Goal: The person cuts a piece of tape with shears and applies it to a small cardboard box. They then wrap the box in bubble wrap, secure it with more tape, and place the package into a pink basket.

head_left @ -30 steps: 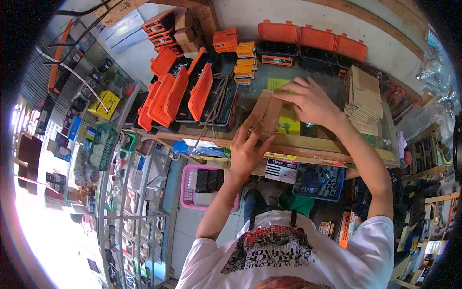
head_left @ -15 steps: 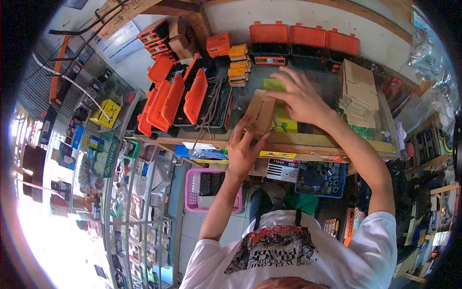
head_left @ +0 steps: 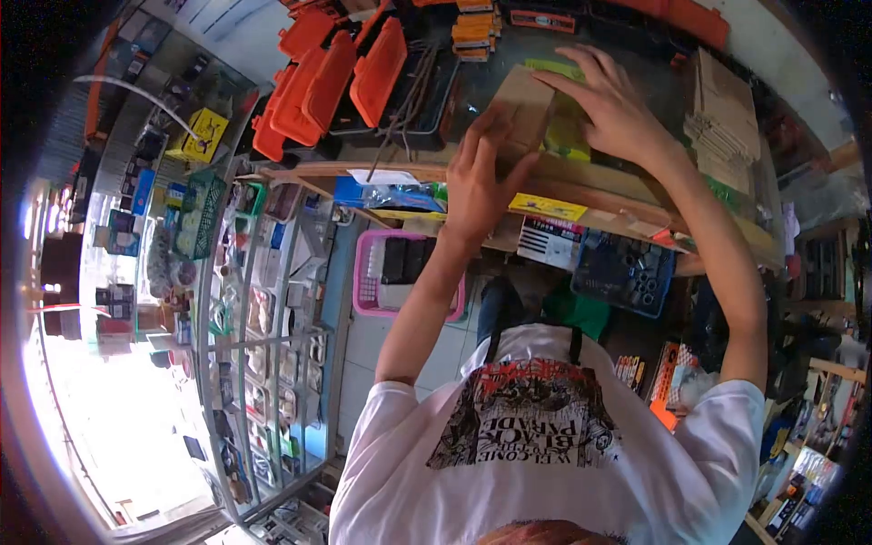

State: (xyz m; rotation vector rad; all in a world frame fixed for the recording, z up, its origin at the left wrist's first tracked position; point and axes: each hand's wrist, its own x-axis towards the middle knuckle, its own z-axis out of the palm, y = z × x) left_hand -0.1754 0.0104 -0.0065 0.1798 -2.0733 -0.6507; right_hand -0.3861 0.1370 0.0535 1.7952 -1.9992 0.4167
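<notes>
A small brown cardboard box (head_left: 522, 107) sits on the counter, tilted slightly in view. My left hand (head_left: 481, 168) wraps its near left side, thumb toward the near end and fingers along the edge. At the far right corner of the box is my right hand (head_left: 613, 104), fingers stretched out and apart, one fingertip right at the edge. Beside the box, partly under my right hand, lies a yellow-green packet (head_left: 568, 127).
Orange-lidded black cases (head_left: 377, 73) stand open at left, with dark rods (head_left: 413, 95) beside them. Small yellow-orange boxes (head_left: 476, 32) are stacked at the back. Flattened cardboard (head_left: 722, 109) is piled at right. Below the counter are a pink basket (head_left: 365, 272) and a blue crate (head_left: 627, 272).
The camera has tipped downward, so the counter appears higher. My left hand stays on the box; my right hand remains by its far right corner with fingers spread.
</notes>
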